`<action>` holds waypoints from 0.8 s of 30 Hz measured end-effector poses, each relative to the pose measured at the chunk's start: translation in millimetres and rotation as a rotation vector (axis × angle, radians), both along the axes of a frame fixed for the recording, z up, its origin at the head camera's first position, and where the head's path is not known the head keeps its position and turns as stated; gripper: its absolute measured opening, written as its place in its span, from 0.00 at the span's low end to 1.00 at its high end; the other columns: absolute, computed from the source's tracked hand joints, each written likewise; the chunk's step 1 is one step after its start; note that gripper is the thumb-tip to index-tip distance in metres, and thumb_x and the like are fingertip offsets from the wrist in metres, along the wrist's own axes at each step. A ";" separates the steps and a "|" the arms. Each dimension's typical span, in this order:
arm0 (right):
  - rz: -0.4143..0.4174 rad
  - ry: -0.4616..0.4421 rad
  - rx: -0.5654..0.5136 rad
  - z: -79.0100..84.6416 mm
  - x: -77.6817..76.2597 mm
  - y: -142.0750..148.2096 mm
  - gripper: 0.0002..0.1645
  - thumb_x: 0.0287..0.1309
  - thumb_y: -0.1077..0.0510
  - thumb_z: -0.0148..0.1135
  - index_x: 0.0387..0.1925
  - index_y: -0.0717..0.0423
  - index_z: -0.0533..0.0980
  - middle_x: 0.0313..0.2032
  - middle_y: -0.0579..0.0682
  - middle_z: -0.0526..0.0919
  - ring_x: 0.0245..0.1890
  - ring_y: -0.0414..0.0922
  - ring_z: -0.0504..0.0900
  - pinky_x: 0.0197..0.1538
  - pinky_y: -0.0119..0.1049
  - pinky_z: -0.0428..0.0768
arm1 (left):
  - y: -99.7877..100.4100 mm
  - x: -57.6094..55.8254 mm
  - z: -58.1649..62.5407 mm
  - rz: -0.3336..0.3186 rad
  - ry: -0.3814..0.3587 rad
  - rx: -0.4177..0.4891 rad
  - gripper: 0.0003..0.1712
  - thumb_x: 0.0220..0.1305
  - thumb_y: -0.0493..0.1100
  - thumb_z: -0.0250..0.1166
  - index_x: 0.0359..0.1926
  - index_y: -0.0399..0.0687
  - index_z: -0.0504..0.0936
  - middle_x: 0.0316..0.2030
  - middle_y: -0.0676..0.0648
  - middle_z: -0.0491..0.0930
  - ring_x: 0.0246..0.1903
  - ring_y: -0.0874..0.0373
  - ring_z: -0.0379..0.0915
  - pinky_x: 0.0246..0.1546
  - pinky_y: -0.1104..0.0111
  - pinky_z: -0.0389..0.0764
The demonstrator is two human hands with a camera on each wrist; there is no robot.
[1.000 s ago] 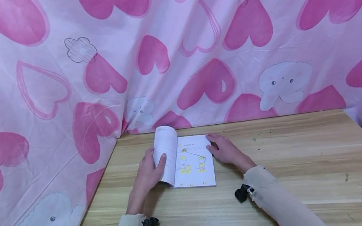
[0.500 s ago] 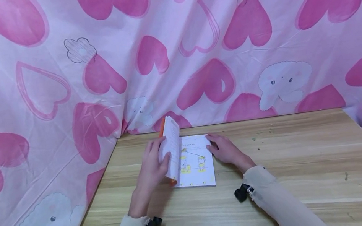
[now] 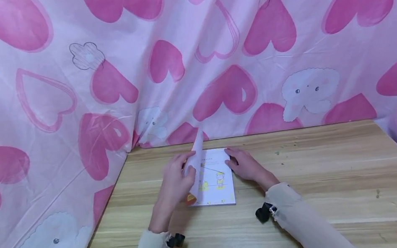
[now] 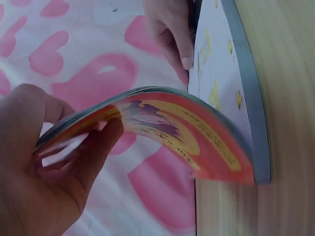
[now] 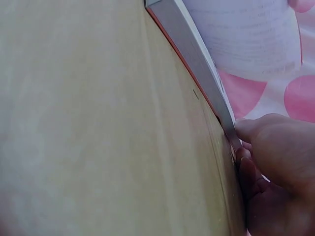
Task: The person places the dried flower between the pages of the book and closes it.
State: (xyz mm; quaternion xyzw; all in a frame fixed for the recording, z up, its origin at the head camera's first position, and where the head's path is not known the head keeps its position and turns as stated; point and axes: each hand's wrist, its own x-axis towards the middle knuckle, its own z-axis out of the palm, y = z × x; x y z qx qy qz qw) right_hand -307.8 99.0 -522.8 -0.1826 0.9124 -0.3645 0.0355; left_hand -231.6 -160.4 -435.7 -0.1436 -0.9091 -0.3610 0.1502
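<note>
An open book [image 3: 216, 196] lies on the table, its right-hand page showing yellow cartoon figures. My left hand [image 3: 175, 182] pinches the raised front part of the book between thumb and fingers. That part stands nearly upright over the spine. In the left wrist view its orange-red cover [image 4: 216, 145] and the pages behind it bend in an arch, with the thumb on the cover. At the book's upper right edge, my right hand [image 3: 247, 166] holds the page stack down. The right wrist view has its thumb and fingers [image 5: 248, 167] around the corner of the thick page block.
The wooden table [image 3: 325, 182] reaches far to the right of the book. A pink curtain with hearts [image 3: 224, 90] hangs behind the table and along its left side. A black wrist device [image 3: 263, 212] sits on each cuff.
My left hand has moved right and swung the front cover and pages up from lying back on the left to nearly upright. The right hand keeps its place on the edge.
</note>
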 end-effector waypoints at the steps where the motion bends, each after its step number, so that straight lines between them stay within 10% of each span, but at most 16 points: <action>1: 0.003 0.002 -0.002 -0.4 -0.4 0.1 0.36 0.82 0.51 0.57 0.82 0.60 0.62 0.84 0.59 0.62 0.84 0.58 0.61 0.80 0.55 0.68 | 3.5 -1.0 -0.7 -0.014 -0.018 -0.020 0.25 0.69 0.34 0.66 0.66 0.46 0.85 0.60 0.43 0.84 0.46 0.54 0.81 0.42 0.63 0.87; 15: 0.015 0.036 -0.033 -0.2 -1.6 6.4 0.37 0.81 0.51 0.60 0.82 0.58 0.63 0.82 0.60 0.65 0.81 0.59 0.66 0.79 0.57 0.69 | 55.4 -8.6 -17.2 -0.231 -0.233 -0.312 0.28 0.71 0.41 0.66 0.71 0.52 0.82 0.53 0.48 0.81 0.36 0.60 0.75 0.34 0.70 0.78; 19: 0.012 0.058 -0.061 -0.9 -0.5 8.4 0.38 0.79 0.54 0.62 0.83 0.57 0.62 0.67 0.60 0.81 0.59 0.55 0.85 0.62 0.50 0.84 | 65.9 -9.9 -19.4 -0.233 -0.282 -0.365 0.28 0.70 0.44 0.67 0.71 0.53 0.83 0.49 0.52 0.81 0.40 0.62 0.75 0.37 0.70 0.78; 24: -0.005 0.030 -0.101 -1.7 1.3 9.7 0.39 0.78 0.56 0.63 0.83 0.57 0.62 0.45 0.52 0.83 0.36 0.42 0.80 0.41 0.36 0.81 | 75.5 -9.7 -22.2 -0.223 -0.286 -0.447 0.28 0.69 0.46 0.69 0.69 0.54 0.84 0.46 0.54 0.80 0.41 0.61 0.74 0.38 0.69 0.77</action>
